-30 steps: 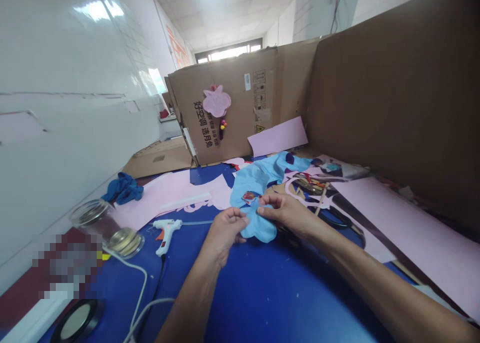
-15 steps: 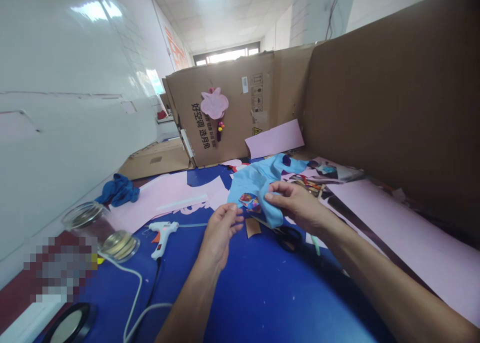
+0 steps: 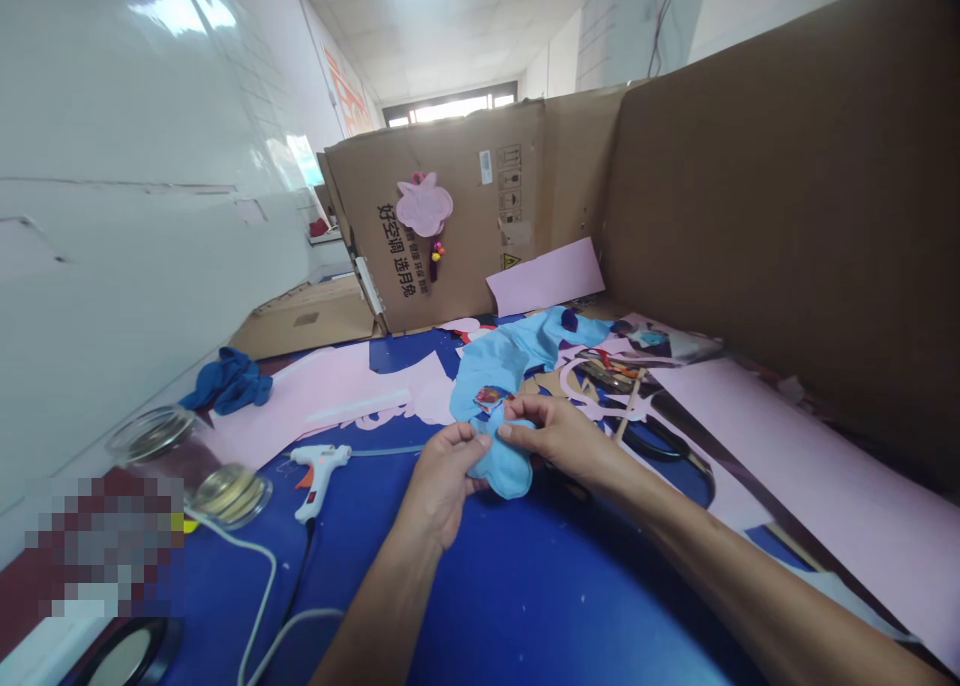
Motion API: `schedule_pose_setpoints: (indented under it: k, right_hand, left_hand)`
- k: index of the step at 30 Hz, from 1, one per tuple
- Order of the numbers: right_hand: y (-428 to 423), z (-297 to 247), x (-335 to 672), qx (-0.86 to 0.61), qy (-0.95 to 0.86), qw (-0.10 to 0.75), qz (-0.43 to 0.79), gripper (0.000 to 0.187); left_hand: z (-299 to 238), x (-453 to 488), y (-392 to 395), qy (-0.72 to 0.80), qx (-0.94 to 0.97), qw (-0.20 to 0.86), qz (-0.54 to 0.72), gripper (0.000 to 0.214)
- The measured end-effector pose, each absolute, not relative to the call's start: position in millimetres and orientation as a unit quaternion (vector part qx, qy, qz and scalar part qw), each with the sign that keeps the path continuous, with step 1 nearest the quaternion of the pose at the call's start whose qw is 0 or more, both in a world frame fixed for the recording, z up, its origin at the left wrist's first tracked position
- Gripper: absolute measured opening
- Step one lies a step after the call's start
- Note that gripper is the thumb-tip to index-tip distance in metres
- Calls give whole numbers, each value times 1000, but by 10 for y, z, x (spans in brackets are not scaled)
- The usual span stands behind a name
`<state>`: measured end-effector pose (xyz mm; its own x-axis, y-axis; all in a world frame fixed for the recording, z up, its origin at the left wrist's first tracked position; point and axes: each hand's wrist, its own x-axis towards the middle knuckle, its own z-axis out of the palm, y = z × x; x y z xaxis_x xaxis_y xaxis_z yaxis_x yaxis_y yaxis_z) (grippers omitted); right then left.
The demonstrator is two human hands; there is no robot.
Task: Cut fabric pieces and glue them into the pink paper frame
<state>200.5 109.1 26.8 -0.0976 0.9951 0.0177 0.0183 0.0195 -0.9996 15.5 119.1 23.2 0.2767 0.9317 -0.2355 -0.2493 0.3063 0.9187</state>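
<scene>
Down from where the right hand [image 3: 559,436] alone held it up half a second ago, the small light-blue lobed felt piece [image 3: 504,471] now sits low over the blue surface [image 3: 525,586], and the left hand [image 3: 442,476], open and apart then, has closed in on it. Tall brown cardboard panels [image 3: 750,216] wall off the far side and right, probably to screen the work area, and a pink flower-shaped cutout [image 3: 424,206] hangs on the far one. Large pale-pink sheets [image 3: 825,466] lie flat along the right and the left rear of the surface, some with shapes already cut out. Behind the hands lies a larger crumpled light-blue cloth [image 3: 510,351] with a small colourful patch [image 3: 487,398] at its near edge. At the left, a clear glass jar [image 3: 187,456] lies on its side, and a white hot-glue gun [image 3: 319,463] rests near it with its cord trailing toward the camera, seemingly parked within reach. Both hands pinch the felt piece at its upper edge, thumbs against forefingers from opposite sides, a grip that seems meant to press the layers together.
</scene>
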Motion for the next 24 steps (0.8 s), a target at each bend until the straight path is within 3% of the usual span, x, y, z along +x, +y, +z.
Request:
schedule_pose_setpoints:
  k: [8, 18, 24]
  right_hand:
    - [1099, 195, 2004, -487, -551, 444, 512, 33]
    - [1104, 166, 2061, -505, -579, 390, 507, 31]
    - [1268, 484, 2123, -565, -694, 368, 251, 21]
  left_hand:
    - [263, 207, 1155, 458, 467, 630, 420, 54]
    - [242, 250, 1144, 465, 487, 606, 424, 40]
    - [250, 280, 1110, 465, 489, 601, 428, 17]
